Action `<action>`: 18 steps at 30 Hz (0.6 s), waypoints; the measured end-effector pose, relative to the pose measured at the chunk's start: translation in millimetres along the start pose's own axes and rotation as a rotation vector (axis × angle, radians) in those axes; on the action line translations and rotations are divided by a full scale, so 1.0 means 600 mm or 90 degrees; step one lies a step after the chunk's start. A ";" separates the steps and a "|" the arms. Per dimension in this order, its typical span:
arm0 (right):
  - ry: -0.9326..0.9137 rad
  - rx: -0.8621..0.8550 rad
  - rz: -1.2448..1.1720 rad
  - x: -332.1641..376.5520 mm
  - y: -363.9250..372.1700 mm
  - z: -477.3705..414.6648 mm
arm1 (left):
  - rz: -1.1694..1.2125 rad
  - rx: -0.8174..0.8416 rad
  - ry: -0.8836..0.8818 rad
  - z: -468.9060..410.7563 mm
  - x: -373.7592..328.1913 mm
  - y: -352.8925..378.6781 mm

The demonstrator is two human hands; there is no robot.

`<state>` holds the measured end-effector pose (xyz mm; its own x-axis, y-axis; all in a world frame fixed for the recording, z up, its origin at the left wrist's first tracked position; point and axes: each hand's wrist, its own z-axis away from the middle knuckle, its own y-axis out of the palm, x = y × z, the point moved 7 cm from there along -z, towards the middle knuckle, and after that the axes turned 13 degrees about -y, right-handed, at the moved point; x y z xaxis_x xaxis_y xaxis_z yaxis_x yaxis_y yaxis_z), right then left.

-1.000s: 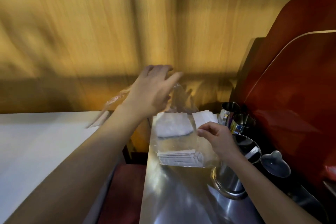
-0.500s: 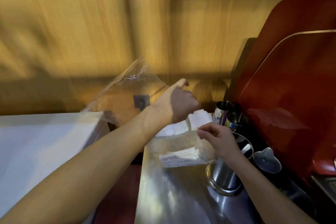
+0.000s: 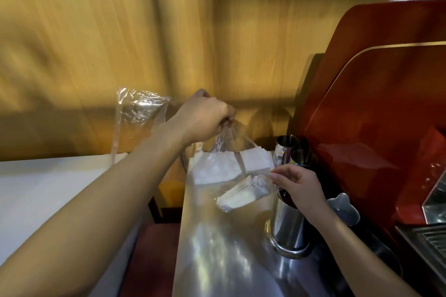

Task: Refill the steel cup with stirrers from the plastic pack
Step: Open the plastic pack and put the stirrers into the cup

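My left hand (image 3: 205, 119) is closed around the bunched upper part of the clear plastic pack (image 3: 141, 109) and holds it up above the steel counter. A bundle of pale stirrers (image 3: 241, 196) lies inside the pack's lower end, tilted up toward the right. My right hand (image 3: 298, 187) pinches the pack's lower edge right over the mouth of the tall steel cup (image 3: 288, 226). The cup stands upright on the counter, and my right hand hides its opening.
White napkin stacks (image 3: 257, 160) lie behind the pack. Two small steel cups (image 3: 287, 146) stand at the back beside the red machine (image 3: 376, 108). A heart-shaped steel piece (image 3: 344, 207) sits right of the cup. The steel counter (image 3: 217, 248) runs toward me; a white surface (image 3: 48, 190) lies left.
My left hand went from open above the pack to closed on it and raised it. The stirrer bundle tilted up toward the cup. My right hand stayed by the cup.
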<state>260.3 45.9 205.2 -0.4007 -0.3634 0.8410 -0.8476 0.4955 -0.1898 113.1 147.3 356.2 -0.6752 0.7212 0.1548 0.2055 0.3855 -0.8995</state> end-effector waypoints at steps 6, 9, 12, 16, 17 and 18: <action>-0.016 -0.016 0.025 0.004 -0.016 0.003 | 0.095 0.097 -0.052 0.011 0.029 0.010; -0.066 -0.077 0.040 0.029 -0.037 -0.006 | 0.219 0.177 -0.105 0.023 0.057 0.017; -0.083 0.028 0.109 0.046 -0.028 -0.010 | 0.226 0.226 -0.101 0.044 0.063 0.031; -0.086 0.049 0.147 0.048 -0.024 -0.002 | 0.200 0.218 -0.074 0.064 0.059 0.047; -0.087 0.037 0.143 0.049 -0.025 -0.003 | 0.202 0.206 -0.075 0.066 0.060 0.046; -0.090 0.039 0.147 0.049 -0.022 -0.005 | 0.193 0.204 -0.073 0.070 0.059 0.048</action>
<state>260.8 30.6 234.0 -0.6265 -0.3550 0.6939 -0.7461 0.5307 -0.4021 65.3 159.9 318.9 -0.6969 0.6980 -0.1646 0.1881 -0.0436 -0.9812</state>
